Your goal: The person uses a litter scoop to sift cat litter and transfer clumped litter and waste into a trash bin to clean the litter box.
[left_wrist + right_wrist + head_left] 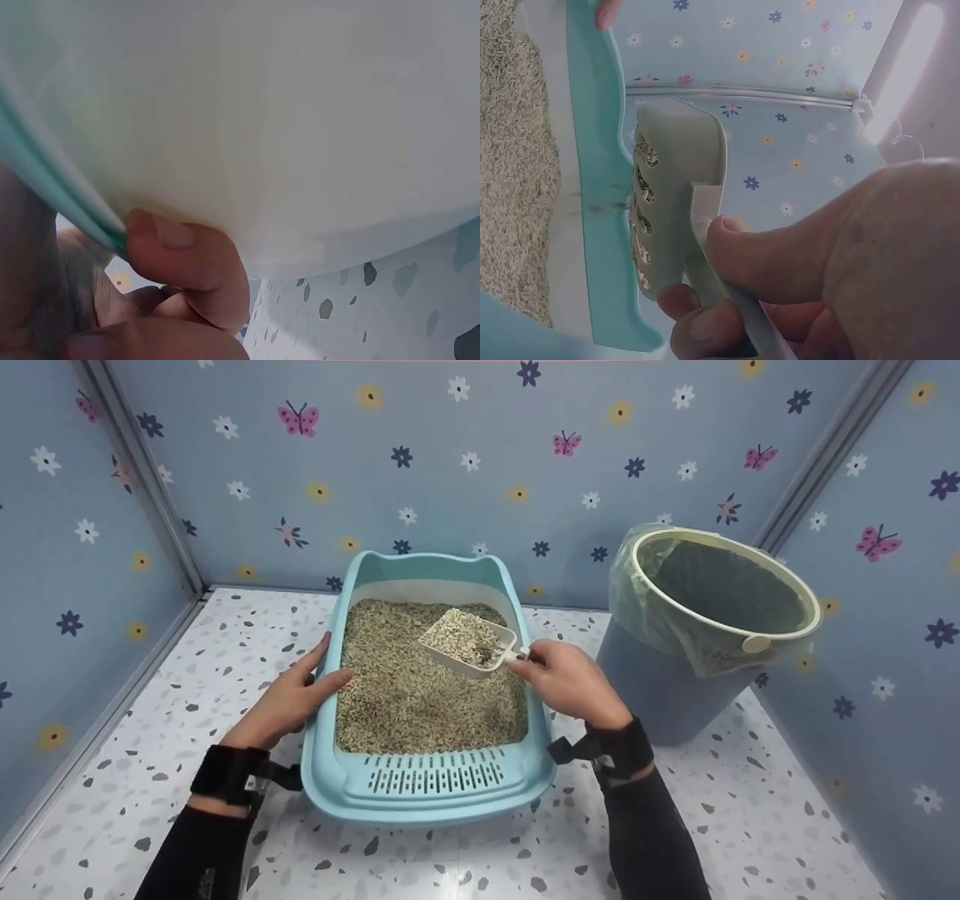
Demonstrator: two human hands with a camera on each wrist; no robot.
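Note:
A light-blue litter box (442, 810) stands on the speckled surface, with greyish-brown granular litter (420, 697) spread inside it. My left hand (289, 694) grips the box's left rim, thumb over the top. Its other fingers curl under the edge against the pale outer wall in the left wrist view. My right hand (566, 679) holds a white slotted litter scoop (682, 150) by its handle. Level above the litter, near the box's right side, the scoop carries a heap of pale litter (461, 636) with a few darker bits near the handle. Litter shows through its slots.
Right of the box stands a grey-blue bin (667, 697) lined with a translucent greenish bag (645, 607), its mouth uncovered under a cream ring (750, 632). Flowered blue panels (450, 457) close off the back and both sides.

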